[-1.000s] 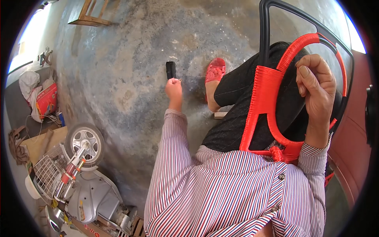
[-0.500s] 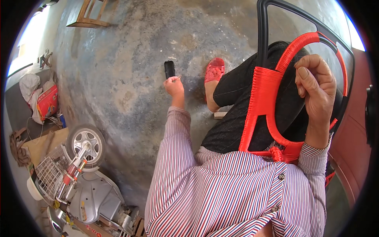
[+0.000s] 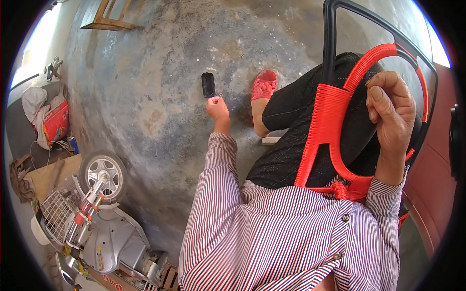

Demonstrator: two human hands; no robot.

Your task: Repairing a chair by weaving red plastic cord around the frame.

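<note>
A red-wrapped frame [image 3: 326, 114] leaning over black trousers [image 3: 289, 109]

Laying a clock face over our whole view, we find the frame between one and four o'clock, standing across the thighs. Its black tubing [image 3: 328, 53] shows bare toward one o'clock; glossy red winding covers the broad panel and most of the curved loop.

At about half past two we see the right hand [image 3: 392, 109], over the loop's opening. Its fingers curl inward with the thumb bent close to them, so little gap shows; whether they have hold of anything, or touch the frame, we cannot tell.

The left hand [image 3: 218, 107] lies just above the clock's centre, well apart from the frame. Its thumb and fingers are pinched together on a small thin piece [image 3: 221, 96], too tiny for us to identify. Just beyond, toward eleven, a small black oblong tray [image 3: 208, 85] sits on the concrete floor [image 3: 160, 160]; we cannot tell if the hand touches it.

Farther out, we note a red slipper [image 3: 264, 86] at one o'clock and a wooden block [image 3: 270, 141] at three, near the knee. A silver scooter [image 3: 114, 240] lies toward eight, its wheel [image 3: 103, 177] and wire basket [image 3: 59, 208] nearer half past eight. We find a red bag [image 3: 57, 123] just past nine and wooden furniture legs [image 3: 108, 24] between ten and eleven.
</note>
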